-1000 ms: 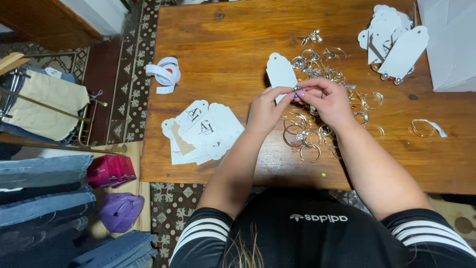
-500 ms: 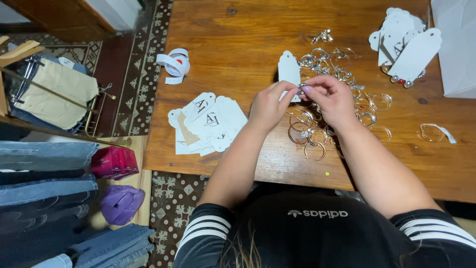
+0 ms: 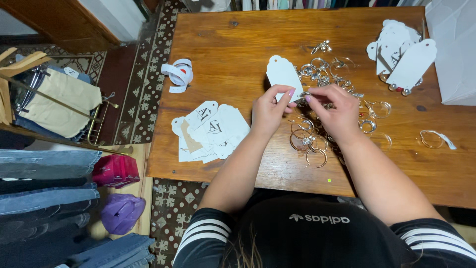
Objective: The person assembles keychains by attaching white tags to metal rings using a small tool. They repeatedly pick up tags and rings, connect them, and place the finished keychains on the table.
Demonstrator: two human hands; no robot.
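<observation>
My left hand [image 3: 267,111] pinches the lower edge of a white paper tag [image 3: 282,74] held up over the wooden table [image 3: 238,44]. My right hand [image 3: 334,111] pinches a small silver earring [image 3: 303,94] right at the tag's lower right corner, fingertips of both hands almost touching. Under and around my right hand lies a heap of silver and gold hoop earrings [image 3: 310,141].
A loose pile of white tags [image 3: 210,131] lies left of my hands. A second stack of tags with earrings [image 3: 401,57] sits at the far right, beside a white bag [image 3: 453,54]. A ribbon roll [image 3: 177,74] is at the table's left. Folded jeans [image 3: 44,198] lie below left.
Both hands stay together at the tag's lower edge with the earring; the camera view has shifted slightly, so the table sits a little lower and more to the right.
</observation>
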